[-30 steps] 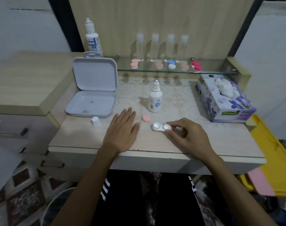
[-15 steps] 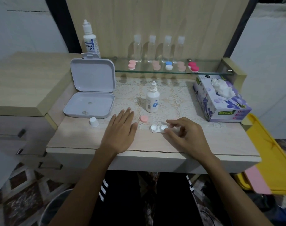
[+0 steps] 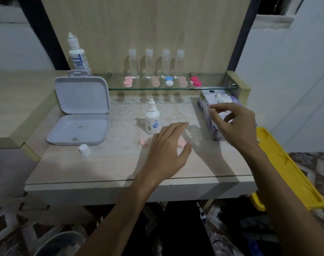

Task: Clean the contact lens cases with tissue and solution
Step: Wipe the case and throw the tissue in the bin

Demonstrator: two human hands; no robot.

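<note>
Reaching for the tissue box (image 3: 208, 115), the right hand (image 3: 235, 124) hangs over its near end with fingers loosely spread and thumb and forefinger parted, holding nothing. The tuft of tissue (image 3: 220, 97) pokes out of the top just beyond those fingertips, so my read is that the step is to pull one sheet. Best done by pinching the tuft low and drawing straight up, or the light box may lift with it. The left hand (image 3: 166, 150) lies flat and relaxed on the surface (image 3: 102, 169), empty too, covering the spot between two pink caps (image 3: 144, 141); the lens case itself is hidden under it, I think. The solution bottle (image 3: 152, 119) stands uncapped just behind, so watch that elbow.
</note>
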